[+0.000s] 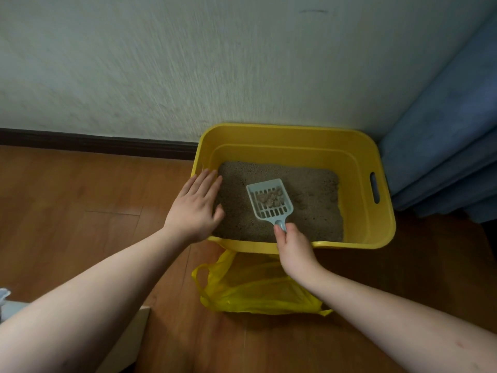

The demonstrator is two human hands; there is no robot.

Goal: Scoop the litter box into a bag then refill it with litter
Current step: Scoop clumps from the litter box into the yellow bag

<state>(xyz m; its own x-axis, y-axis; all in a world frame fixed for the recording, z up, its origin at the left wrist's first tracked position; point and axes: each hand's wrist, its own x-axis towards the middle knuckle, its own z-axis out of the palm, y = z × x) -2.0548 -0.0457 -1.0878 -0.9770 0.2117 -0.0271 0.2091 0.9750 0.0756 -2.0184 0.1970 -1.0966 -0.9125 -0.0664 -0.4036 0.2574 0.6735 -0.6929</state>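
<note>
My right hand [294, 249] pinches the scoop [270, 200] handle; clumps [270, 199] sit in it, over the box [357, 157]. My left hand [196, 205] lies flat, fingers spread, maybe touching the rim. The bag [258, 289] lies just behind my right hand, toward me.

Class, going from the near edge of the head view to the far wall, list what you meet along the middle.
Yellow plastic bag → right hand → scoop holding clumps → litter → far wall of the yellow litter box → room wall.
</note>
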